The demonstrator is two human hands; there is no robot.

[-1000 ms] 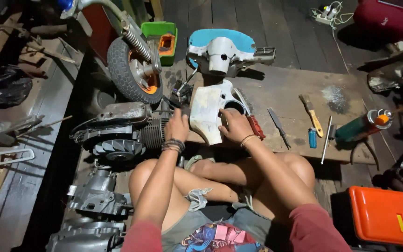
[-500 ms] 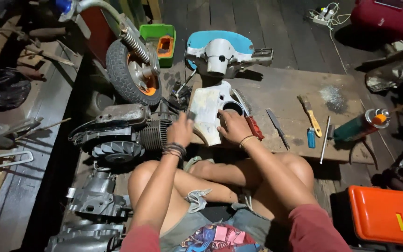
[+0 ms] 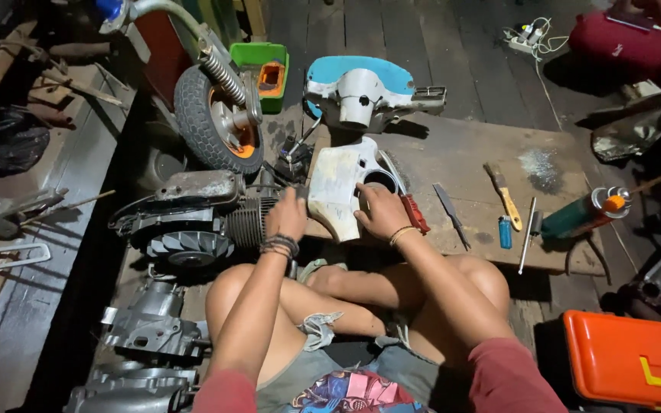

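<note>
Both hands grip the white cover panel point(image 3: 340, 187) — left hand point(image 3: 288, 216), right hand point(image 3: 380, 212) — fingers closed on it.

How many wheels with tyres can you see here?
1: a small scooter wheel with an orange hub stands upright behind the engine, up and left of the left hand. Others may be hidden in the dark.

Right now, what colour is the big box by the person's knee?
Orange box with a yellow handle, head view.
</note>
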